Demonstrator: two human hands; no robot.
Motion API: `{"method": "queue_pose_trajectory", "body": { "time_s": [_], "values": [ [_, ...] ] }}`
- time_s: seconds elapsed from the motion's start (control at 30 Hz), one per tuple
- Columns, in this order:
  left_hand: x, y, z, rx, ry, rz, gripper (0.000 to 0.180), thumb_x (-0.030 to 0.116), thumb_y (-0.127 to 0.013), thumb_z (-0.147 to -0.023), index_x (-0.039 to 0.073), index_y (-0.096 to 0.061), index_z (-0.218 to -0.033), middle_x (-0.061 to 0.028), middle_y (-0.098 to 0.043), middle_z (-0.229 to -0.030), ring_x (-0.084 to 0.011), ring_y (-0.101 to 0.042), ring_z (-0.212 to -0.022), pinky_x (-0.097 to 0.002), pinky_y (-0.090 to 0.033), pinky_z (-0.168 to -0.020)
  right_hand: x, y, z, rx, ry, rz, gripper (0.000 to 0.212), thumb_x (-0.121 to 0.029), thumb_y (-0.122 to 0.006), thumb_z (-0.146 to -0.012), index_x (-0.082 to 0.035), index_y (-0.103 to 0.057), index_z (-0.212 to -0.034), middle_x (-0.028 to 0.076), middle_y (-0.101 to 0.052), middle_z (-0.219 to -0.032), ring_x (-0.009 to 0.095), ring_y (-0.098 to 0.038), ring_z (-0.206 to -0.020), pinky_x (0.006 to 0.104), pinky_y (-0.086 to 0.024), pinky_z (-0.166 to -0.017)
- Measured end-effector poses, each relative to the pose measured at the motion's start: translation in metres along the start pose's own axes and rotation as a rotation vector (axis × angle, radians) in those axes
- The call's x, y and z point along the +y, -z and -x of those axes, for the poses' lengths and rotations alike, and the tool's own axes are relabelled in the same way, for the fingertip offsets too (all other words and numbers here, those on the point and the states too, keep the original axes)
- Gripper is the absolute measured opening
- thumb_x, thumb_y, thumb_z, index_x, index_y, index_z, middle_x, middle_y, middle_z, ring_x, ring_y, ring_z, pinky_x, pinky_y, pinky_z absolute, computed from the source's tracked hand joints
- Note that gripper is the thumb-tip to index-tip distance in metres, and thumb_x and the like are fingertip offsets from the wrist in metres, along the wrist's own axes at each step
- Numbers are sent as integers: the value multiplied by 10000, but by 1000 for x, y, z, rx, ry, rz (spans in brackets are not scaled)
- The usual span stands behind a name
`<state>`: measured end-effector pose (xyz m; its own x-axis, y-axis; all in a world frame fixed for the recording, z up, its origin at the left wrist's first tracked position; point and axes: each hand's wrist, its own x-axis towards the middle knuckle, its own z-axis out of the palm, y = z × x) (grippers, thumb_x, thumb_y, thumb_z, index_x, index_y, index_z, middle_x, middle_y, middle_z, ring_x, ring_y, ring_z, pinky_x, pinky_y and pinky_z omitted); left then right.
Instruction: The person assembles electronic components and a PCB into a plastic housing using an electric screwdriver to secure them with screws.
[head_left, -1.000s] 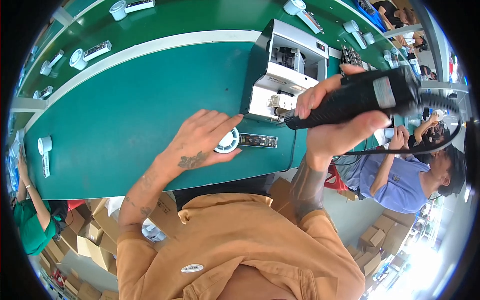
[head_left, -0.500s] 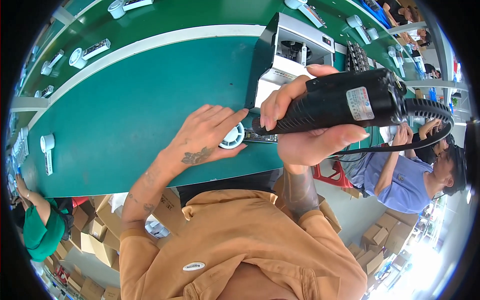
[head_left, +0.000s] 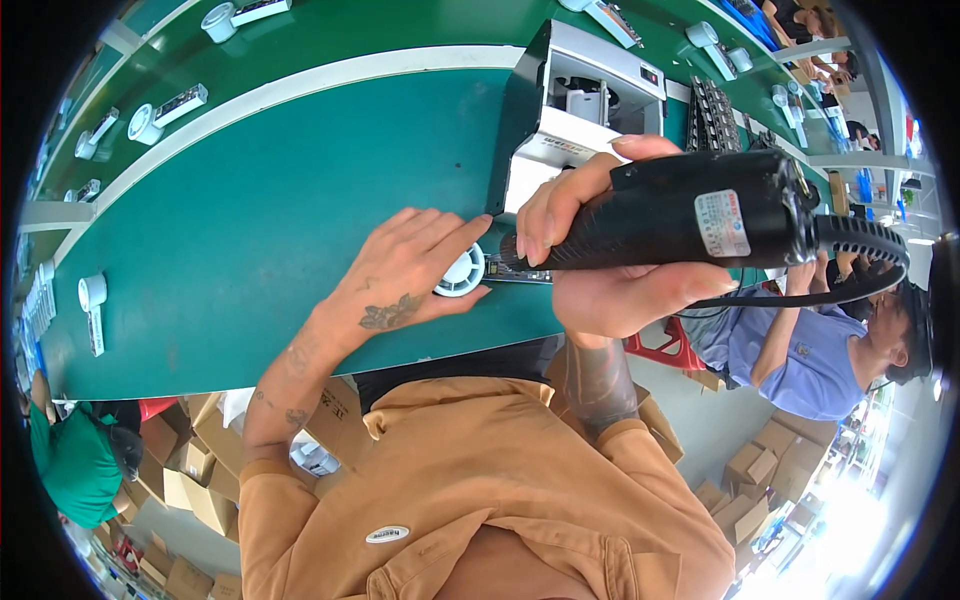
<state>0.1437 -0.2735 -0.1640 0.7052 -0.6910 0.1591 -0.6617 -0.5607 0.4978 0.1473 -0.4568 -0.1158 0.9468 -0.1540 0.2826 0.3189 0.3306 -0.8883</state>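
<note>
My left hand is closed around a white round slotted housing and holds it on the green bench. A narrow circuit board extends rightward from the housing. Wrapped in my right hand is a black electric screwdriver, lying almost level with its front end pointing left over the board. Its tip is hidden, so I cannot tell whether it touches anything. A thick black cable curves from its rear. Just beyond my right hand stands a silver and black screw feeder.
Stacked dark circuit boards sit right of the feeder. Another white housing with its board lies at the bench's left. More assemblies rest on the far green surface. Co-workers sit left and right; cardboard boxes stand below.
The bracket inside the screw feeder's opening has shifted. The co-worker in green at the left has leaned differently. My hands keep nearly the same place and grip.
</note>
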Motion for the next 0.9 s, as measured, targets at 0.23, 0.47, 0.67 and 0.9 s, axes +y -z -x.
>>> {"method": "queue_pose_trajectory", "body": {
  "time_s": [0.23,0.47,0.67,0.9],
  "values": [
    [0,-6,-3,3,0,31,599,305,-772,-777,2,-585,-1259,-85,-597,-968,-249,-584,-883,-362,-470,-804,9,13,4,-176,103,-62,1030,-907,-402,-739,-12,-381,-1249,146,-546,-662,218,-498,-466,340,-445,-457],
    [-1,-12,-4,44,-3,58,590,283,-787,-756,2,-605,-1241,-87,-606,-979,-254,-590,-876,-372,-479,-790,15,18,7,-220,107,-124,1035,-889,-505,-692,0,-418,-1216,142,-561,-665,221,-519,-483,339,-464,-460],
    [-2,-10,-10,23,-47,75,581,275,-794,-742,12,-616,-1228,-82,-607,-975,-255,-593,-863,-361,-479,-772,15,21,6,-315,-5,-78,1043,-874,-560,-667,25,-447,-1181,128,-569,-672,213,-567,-520,331,-486,-485],
    [3,-14,-8,60,-57,-10,587,294,-803,-735,29,-619,-1226,-61,-603,-955,-222,-595,-848,-347,-483,-758,-10,39,-1,4,134,-220,997,-883,-430,-774,5,-466,-1226,110,-543,-644,203,-528,-470,319,-426,-406]
  ]
}}
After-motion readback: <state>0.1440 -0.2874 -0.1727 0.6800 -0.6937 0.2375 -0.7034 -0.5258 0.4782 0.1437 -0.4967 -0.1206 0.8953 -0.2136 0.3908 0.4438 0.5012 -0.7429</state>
